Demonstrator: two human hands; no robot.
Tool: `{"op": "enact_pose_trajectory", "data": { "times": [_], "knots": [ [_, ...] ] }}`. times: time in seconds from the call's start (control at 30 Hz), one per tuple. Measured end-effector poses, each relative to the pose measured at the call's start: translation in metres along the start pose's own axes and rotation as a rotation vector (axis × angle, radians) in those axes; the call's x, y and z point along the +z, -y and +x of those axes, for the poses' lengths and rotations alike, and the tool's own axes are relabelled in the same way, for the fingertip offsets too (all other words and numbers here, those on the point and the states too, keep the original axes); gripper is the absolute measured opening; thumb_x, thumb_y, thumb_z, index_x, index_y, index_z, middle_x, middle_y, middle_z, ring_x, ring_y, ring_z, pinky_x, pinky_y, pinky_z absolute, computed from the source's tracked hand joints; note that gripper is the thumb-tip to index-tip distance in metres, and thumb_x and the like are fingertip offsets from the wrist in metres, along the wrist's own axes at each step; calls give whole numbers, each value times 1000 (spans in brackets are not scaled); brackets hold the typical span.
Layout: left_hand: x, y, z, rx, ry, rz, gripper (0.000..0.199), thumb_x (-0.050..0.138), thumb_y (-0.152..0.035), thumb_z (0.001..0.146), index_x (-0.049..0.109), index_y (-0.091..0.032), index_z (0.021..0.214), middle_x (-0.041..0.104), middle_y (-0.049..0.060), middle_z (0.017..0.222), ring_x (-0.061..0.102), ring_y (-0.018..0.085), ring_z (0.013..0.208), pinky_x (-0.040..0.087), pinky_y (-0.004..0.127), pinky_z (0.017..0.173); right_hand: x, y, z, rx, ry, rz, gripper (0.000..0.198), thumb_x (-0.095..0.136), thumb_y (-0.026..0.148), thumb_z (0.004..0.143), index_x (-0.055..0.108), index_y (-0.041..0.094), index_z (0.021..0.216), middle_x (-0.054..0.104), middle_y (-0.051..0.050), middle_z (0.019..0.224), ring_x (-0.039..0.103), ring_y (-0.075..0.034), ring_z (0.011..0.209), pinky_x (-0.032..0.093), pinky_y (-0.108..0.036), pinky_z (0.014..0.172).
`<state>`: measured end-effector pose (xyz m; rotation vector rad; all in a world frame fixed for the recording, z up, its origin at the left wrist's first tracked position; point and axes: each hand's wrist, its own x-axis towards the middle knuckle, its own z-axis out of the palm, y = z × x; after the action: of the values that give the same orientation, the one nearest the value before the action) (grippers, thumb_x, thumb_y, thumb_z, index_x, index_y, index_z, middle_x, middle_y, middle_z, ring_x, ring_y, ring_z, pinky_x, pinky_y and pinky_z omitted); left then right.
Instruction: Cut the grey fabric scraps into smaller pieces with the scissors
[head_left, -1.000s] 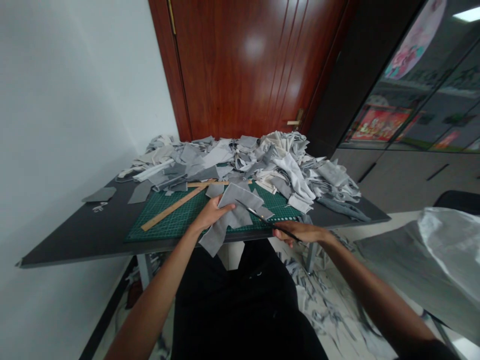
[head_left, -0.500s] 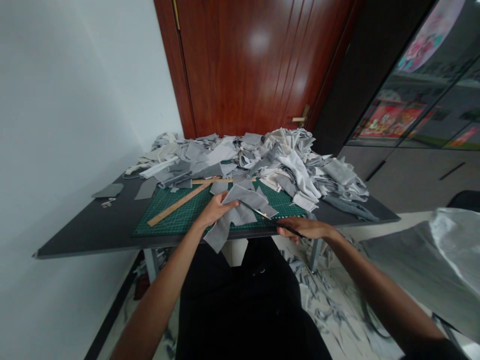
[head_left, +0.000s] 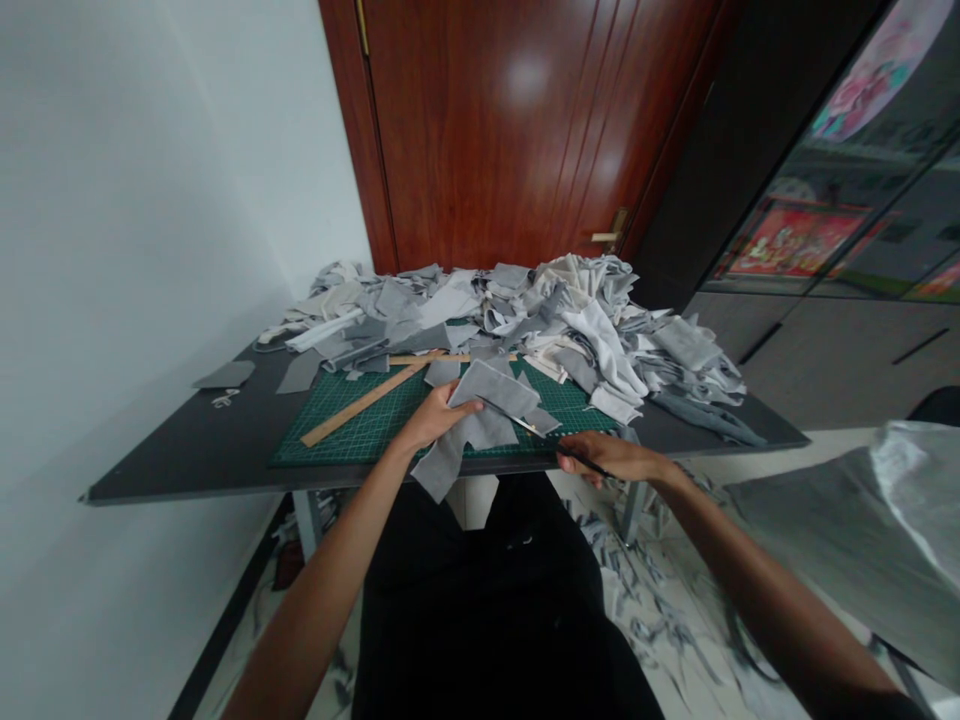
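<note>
My left hand [head_left: 442, 415] pinches a grey piece of fabric [head_left: 495, 385] between thumb and fingers, near the front edge of the table. Part of the fabric hangs down past that edge. In my right hand [head_left: 607, 456] is a pair of scissors [head_left: 541, 434] with dark handles, fingers closed round them. The blades point left towards my left hand and lie against the fabric, partly hidden by it. Beneath the work is a green cutting mat [head_left: 360, 400] with a printed grid.
A wooden ruler [head_left: 364, 403] lies slantwise on the mat, touching another wooden strip [head_left: 405, 359]. Grey and white fabric scraps [head_left: 442, 300] are heaped along the back of the dark table [head_left: 180, 450]. Cut strips [head_left: 667, 630] litter the floor. A whitish bag [head_left: 847, 510] stands at right.
The view has shifted slightly, moving the table a little to the right in the picture. Fabric along the blades lies a bit differently; both hands keep their holds.
</note>
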<state>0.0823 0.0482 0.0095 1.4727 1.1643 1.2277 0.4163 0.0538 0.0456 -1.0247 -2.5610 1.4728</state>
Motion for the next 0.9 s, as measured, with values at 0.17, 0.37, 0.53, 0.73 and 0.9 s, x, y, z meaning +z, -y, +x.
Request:
{"op": "enact_pose_trajectory", "data": {
  "times": [0.17,0.37,0.53,0.73,0.9],
  "knots": [
    [0,0,0,3,6,6,76,89,-69,63,73,-14,113,78,9,106,72,26,94,58,33,80,3,4,0,1,-28,22,60,68,77,83,51,20,81,50,5,61,45,-9,49,32,-22,47],
    [0,0,0,21,-8,10,72,87,-68,65,71,-14,111,77,9,106,70,25,94,56,32,82,7,10,-3,24,-66,100,52,74,67,81,55,19,80,47,7,50,40,-8,43,28,-22,45],
    [-2,2,2,40,-20,58,62,86,-64,67,72,-16,103,75,6,101,69,24,94,54,31,83,9,5,-7,74,-85,115,45,77,60,80,59,18,79,48,8,48,38,-7,40,26,-21,44],
    [-3,-1,1,35,18,108,43,85,-55,69,74,-16,84,73,2,83,66,20,81,51,27,75,12,2,-7,92,-68,132,43,77,58,79,60,18,80,49,8,48,40,-7,39,27,-20,43],
    [-3,-5,-3,-74,27,87,38,84,-50,66,70,-16,73,62,-3,60,55,13,56,44,24,57,13,7,-2,90,-54,155,48,79,62,75,57,20,77,46,9,43,36,-7,37,26,-20,42]
  ]
}}
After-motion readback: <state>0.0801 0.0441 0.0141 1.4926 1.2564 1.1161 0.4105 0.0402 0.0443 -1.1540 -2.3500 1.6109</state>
